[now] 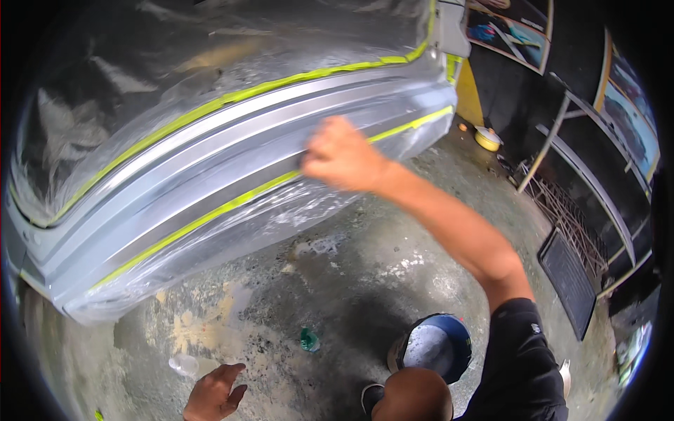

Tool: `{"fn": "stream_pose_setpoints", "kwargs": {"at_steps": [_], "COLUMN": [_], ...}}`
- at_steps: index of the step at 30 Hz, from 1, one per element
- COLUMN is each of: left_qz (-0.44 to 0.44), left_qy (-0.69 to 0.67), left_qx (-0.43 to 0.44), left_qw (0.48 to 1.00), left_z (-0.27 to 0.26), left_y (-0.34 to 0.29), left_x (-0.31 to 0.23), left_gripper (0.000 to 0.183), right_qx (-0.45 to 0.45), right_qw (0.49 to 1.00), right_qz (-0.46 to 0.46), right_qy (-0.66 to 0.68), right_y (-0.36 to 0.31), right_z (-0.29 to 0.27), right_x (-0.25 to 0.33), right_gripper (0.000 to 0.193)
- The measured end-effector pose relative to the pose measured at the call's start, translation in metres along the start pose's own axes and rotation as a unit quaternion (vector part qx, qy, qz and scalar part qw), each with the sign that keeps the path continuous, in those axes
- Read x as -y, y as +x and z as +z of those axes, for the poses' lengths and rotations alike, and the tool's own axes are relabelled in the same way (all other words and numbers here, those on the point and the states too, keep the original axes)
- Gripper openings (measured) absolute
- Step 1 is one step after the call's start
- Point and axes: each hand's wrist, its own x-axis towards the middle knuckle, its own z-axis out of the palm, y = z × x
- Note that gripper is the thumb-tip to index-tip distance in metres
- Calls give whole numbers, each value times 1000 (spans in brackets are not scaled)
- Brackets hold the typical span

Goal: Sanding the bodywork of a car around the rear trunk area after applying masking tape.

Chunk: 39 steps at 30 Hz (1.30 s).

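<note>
The person's right hand (340, 156) is at the lower edge of the grey sill panel (232, 158), nearer its right end, hiding a stretch of the lower yellow-green tape (225, 205). Its fingers are folded in tight and blurred; whether they hold anything, or press on the metal, I cannot tell. The left hand (214, 393) hangs well apart from the panel, fingers loosely bent, thumb apart from them, nothing seen in them.

Upper tape (239, 93) follows the panel's top edge, bordering dark plastic sheeting (140, 91); clear film (260, 217) hangs below the lower edge. These 2 taped covers bound the bare metal.

On the floor (365, 281), a clear container (184, 364) lies just beside the left hand, and a small green object (309, 340) sits between that hand and the bucket (460, 333). A bent knee (414, 396) blocks part of the bucket's near side. Toward the floor's right edge are a yellow tin (486, 139), a metal stand (545, 142), piled rods (565, 210) and a black slab (567, 281).
</note>
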Motion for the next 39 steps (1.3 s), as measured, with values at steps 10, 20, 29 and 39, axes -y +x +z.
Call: {"fn": "stream_pose_setpoints", "kwargs": {"at_steps": [10, 20, 29, 39], "left_qz": [157, 128, 110, 88], "left_qy": [121, 169, 202, 201], "left_qx": [-458, -500, -497, -497], "left_qw": [867, 840, 837, 840], "left_z": [-156, -213, -211, -213], "left_y": [138, 192, 197, 197], "left_x": [-101, -52, -47, -45], "left_gripper": [20, 15, 16, 15], "right_qx": [-114, 43, 95, -73], "right_qw": [993, 997, 980, 994], "right_qz": [-30, 41, 144, 43], "right_qy": [25, -52, -95, -70], "right_y": [-6, -156, -229, -145], "right_z": [3, -54, -66, -30], "right_x": [-11, -138, -185, -111], "right_gripper": [15, 14, 25, 9]}}
